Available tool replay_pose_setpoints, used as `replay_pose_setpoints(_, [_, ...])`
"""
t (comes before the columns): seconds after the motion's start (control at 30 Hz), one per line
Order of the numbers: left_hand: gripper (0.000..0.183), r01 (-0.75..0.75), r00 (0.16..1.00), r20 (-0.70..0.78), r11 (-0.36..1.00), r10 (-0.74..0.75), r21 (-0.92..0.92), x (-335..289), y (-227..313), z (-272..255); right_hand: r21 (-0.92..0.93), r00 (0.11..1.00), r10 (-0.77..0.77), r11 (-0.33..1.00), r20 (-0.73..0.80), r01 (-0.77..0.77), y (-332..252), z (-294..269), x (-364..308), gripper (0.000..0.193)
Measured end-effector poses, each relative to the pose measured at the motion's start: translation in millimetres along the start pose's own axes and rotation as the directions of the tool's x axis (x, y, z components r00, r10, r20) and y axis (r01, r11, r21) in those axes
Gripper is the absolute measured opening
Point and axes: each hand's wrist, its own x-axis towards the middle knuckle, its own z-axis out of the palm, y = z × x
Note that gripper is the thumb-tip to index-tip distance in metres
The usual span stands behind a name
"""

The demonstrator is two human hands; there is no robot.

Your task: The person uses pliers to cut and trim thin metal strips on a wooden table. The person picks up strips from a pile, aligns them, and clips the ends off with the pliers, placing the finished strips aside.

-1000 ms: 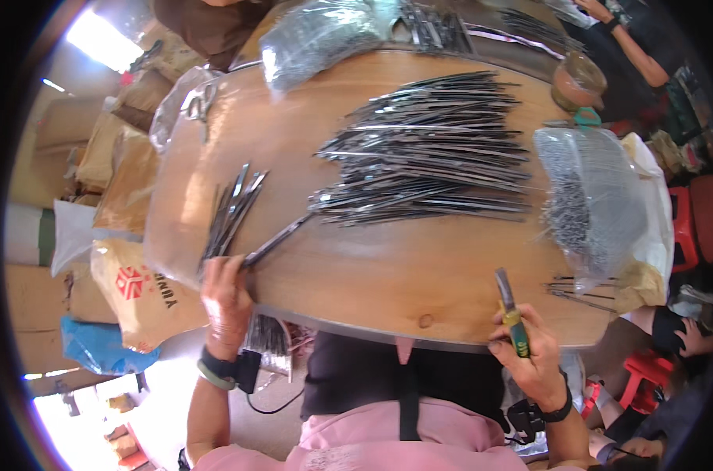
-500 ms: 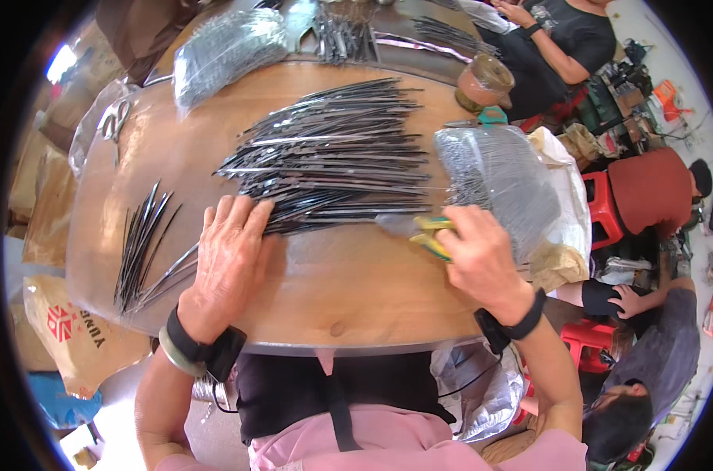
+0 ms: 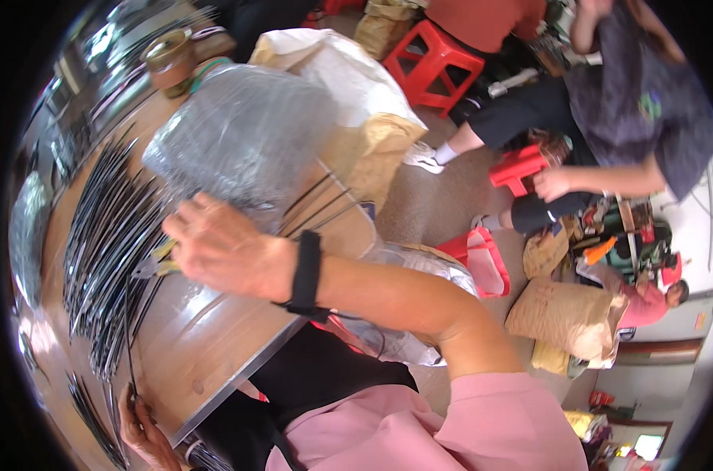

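In my right hand are small pliers with yellow-green handles, their grey jaws beside the pile of long thin black strips. My left hand is low at the table's near edge, partly cut off from clear sight. Its thumb and fingers pinch the lower end of a single dark strip, which runs up toward the plier jaws. Whether the jaws grip it I cannot tell. A smaller group of black strips lies left of my left hand.
A plastic-wrapped bundle lies just beyond my right hand, next to a white sack. A few dark strips lie on the table's right corner. A brown jar stands farther back. Seated people and a red stool are to the right.
The view has swung to the right. My left hand has left the pile's near side and now holds a strip's end. The pliers stay in my right hand.
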Motion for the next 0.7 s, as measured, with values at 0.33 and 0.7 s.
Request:
replay_pose_setpoints(0.33, [0.025,-0.197,0.980,-0.024,0.979,0.199,0.057,6.6,-1.9,13.4,0.014,0.983,0.081,0.996,0.165,-0.084,-9.3,-13.9,-2.8,0.022])
replay_pose_setpoints(0.7, [0.016,-0.194,0.980,-0.028,0.980,0.196,0.049,4.1,21.0,14.0,-0.069,0.973,-0.197,0.976,0.117,0.206,5.0,-14.5,-0.8,0.014])
